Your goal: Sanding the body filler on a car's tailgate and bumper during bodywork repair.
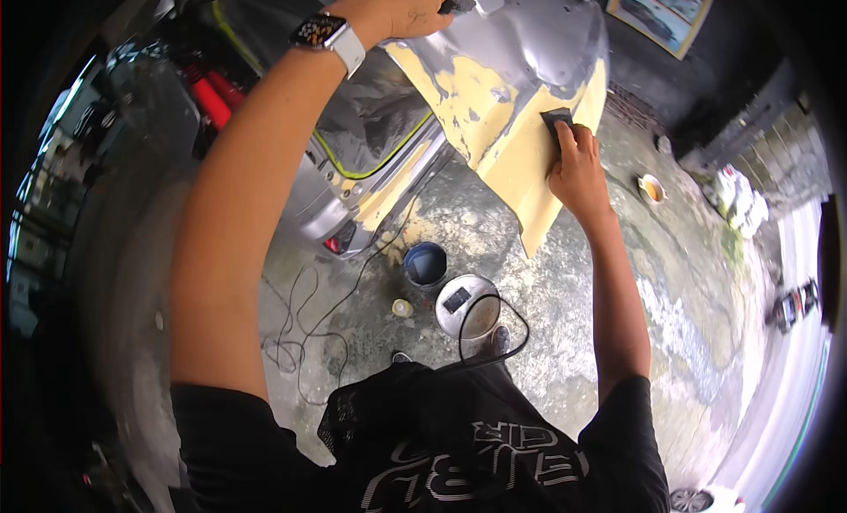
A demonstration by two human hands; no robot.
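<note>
A car body panel (509,162), partly coated in yellow body filler with grey metal showing, spreads before me at the top. My right hand (579,169) presses a dark sanding pad (557,119) against the filler near the panel's right side. At the top edge of the view, my left hand (403,10) wears a watch (321,31) on its wrist and has its fingers around a dark crumpled piece (458,2), perhaps a cloth or sponge, over the grey metal. The left fingertips are partly cut off by the frame.
A blue bucket (425,265), a round pale lid (453,308) bearing a dark rectangular piece, and a small yellowish container (401,308) stand on the concrete floor. A cable (304,341) lies coiled at left. The car's rear corner (324,218) is left of the panel. A bowl (652,189) sits farther right.
</note>
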